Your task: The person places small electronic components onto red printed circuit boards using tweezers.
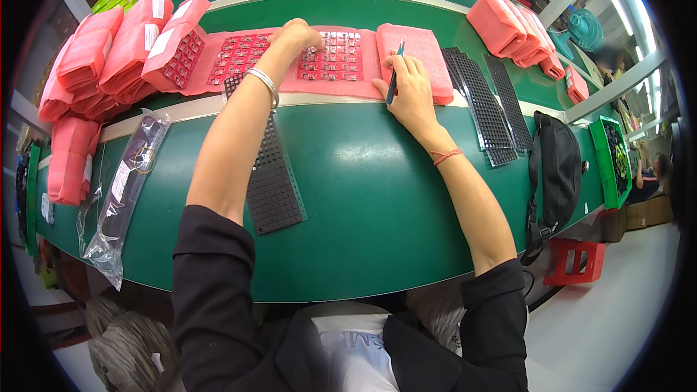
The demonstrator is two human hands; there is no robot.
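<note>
A red circuit board panel (331, 65) with rows of small silvery parts lies on pink foam wrap (287, 88). At its upper left corner my left hand (296, 33) bends down with curled fingers; the fingertips are partly hidden, and what they grip cannot be made out. My right hand (410, 91) holds slim dark blue tweezers (393, 86), points up and away, over the near left part of a pink foam-wrapped pack (425, 47). To the left lies a second red panel (238, 54), partly behind my left forearm.
Pink wrapped bundles (131, 43) pile up at left, and more (508, 25) stand far right. Black grid strips (274, 192) lie under my left forearm and others (479, 101) at right. A plastic bag (127, 181), a black waist bag (557, 174) and a green bin (608, 160) flank the green table (363, 232).
</note>
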